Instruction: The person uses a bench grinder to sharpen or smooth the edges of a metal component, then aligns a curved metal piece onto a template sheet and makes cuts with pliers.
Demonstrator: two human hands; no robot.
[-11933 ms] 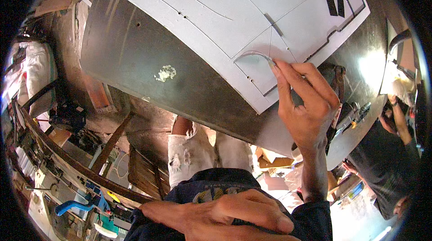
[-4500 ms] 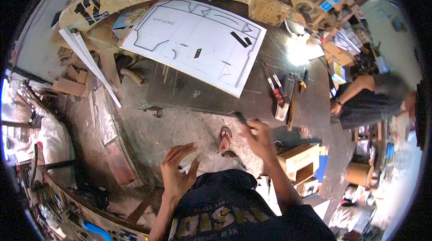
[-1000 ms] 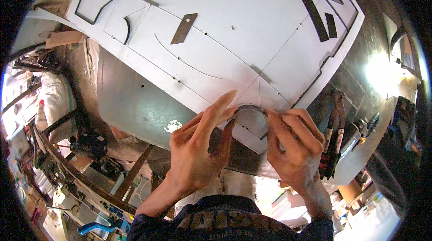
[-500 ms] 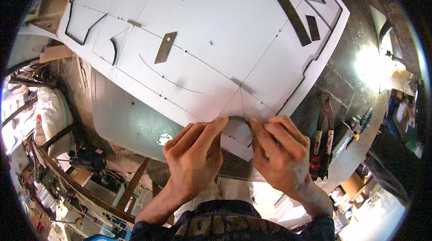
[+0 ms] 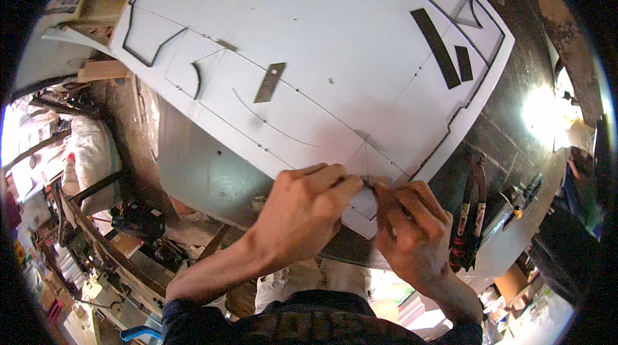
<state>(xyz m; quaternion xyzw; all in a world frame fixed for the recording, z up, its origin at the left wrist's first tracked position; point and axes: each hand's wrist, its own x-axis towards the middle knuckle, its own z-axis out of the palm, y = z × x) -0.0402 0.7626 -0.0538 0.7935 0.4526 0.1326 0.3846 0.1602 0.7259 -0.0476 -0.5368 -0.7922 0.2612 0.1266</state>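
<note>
Both hands meet at the near corner of a large white pattern sheet (image 5: 322, 55). The left hand (image 5: 302, 213) lies knuckles-up with its fingers curled down onto the sheet's edge, and the right hand (image 5: 412, 232) sits just beside it, fingertips pinched at the same spot; the two nearly touch. Whether either one truly grips the sheet or only presses on it cannot be told, as the fingers cover the contact.

The sheet is a broad, stiff white board with thin dark outlines drawn across it, curved and straight, and small dots along some lines. Several slots are cut through it: two dark bars (image 5: 444, 46) toward the far right corner and a small grey strip (image 5: 269, 82) near the middle. Its near corner hangs past the edge of the tabletop, right where the hands work.

A small tool may be between the fingers, but it is hidden. Printing at the sheet's far edge is cut off by the frame.

The tabletop (image 5: 199, 171) is dull grey metal, scuffed and dusty. Red-handled pliers (image 5: 470, 216) lie to the right of the right hand, near a bright glare patch. Below, a cluttered workshop floor shows sacks, timber and scrap.
</note>
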